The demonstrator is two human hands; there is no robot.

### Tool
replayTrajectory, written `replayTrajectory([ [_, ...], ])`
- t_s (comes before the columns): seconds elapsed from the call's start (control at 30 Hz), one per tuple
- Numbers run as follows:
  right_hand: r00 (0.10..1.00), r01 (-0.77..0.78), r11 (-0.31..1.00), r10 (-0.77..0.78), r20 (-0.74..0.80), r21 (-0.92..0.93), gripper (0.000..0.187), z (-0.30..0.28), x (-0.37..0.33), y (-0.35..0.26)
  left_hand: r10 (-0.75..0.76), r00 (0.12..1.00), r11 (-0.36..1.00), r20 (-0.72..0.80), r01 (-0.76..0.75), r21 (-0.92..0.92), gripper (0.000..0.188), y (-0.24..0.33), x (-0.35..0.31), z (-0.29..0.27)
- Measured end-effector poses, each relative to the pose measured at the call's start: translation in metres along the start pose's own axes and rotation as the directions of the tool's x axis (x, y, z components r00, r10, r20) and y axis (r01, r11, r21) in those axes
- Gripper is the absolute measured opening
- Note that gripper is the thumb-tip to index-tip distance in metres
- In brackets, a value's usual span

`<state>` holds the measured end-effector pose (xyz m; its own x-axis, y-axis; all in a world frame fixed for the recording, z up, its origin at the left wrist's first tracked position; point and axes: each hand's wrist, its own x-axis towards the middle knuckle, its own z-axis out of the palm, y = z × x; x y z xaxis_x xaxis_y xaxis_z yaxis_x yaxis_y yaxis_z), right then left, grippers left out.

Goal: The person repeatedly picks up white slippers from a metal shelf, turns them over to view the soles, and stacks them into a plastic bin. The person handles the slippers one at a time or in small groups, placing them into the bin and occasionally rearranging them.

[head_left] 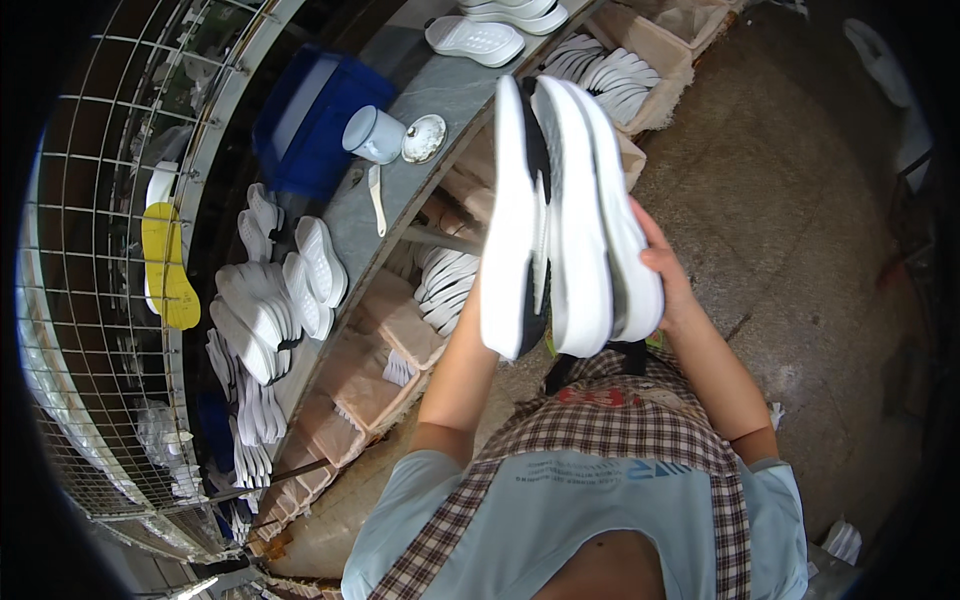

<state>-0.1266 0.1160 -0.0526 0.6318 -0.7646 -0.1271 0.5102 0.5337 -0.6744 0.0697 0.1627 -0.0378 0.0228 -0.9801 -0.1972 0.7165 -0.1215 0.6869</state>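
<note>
In front of my body, a stack of white shoe soles (578, 220) stands on edge, with black parts between some of them. My right hand (665, 270) is closed on the right side of the stack, thumb and fingers against the outer sole. The left forearm reaches up to the stack's left side. Its hand is hidden behind the soles, so the fingers cannot be seen.
On the grey bench (440, 95) stand a white enamel mug (373, 135), its lid (424, 138), a brush (377, 200) and more soles (475, 40). A blue bin (315, 120) is behind. Bins of white pieces (447, 288) sit below. Wire mesh (110, 250) holds a yellow insole (170, 265).
</note>
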Motion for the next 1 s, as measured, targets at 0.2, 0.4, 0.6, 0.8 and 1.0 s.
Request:
replayTrajectory([
  [0.2, 0.997, -0.073, 0.853, 0.059, 0.042, 0.517, 0.075, -0.021, 0.005, 0.000, 0.054, 0.965, 0.836, 0.257, 0.097, -0.540, 0.056, 0.003, 0.004, -0.001],
  [0.4, 0.990, -0.138, 0.834, 0.101, 0.098, 0.534, 0.076, -0.030, 0.001, -0.005, 0.072, 0.949, 0.842, 0.307, 0.107, -0.529, 0.056, 0.007, 0.005, 0.008],
  [0.6, 0.988, -0.149, 0.825, 0.103, 0.114, 0.546, 0.075, -0.027, 0.004, -0.004, 0.059, 0.956, 0.859, 0.289, 0.099, -0.502, 0.055, 0.010, 0.005, 0.004],
  [0.8, 0.994, 0.056, 0.979, -0.073, 0.081, 0.194, 0.086, -0.001, 0.007, -0.015, 0.060, 0.986, 0.974, -0.154, -0.092, -0.205, 0.058, 0.005, 0.000, 0.016],
  [1.0, 0.984, 0.175, 0.840, -0.139, 0.107, -0.514, 0.067, 0.028, 0.008, -0.029, -0.094, 0.986, 0.962, 0.138, 0.126, -0.242, 0.058, -0.006, -0.017, 0.022],
])
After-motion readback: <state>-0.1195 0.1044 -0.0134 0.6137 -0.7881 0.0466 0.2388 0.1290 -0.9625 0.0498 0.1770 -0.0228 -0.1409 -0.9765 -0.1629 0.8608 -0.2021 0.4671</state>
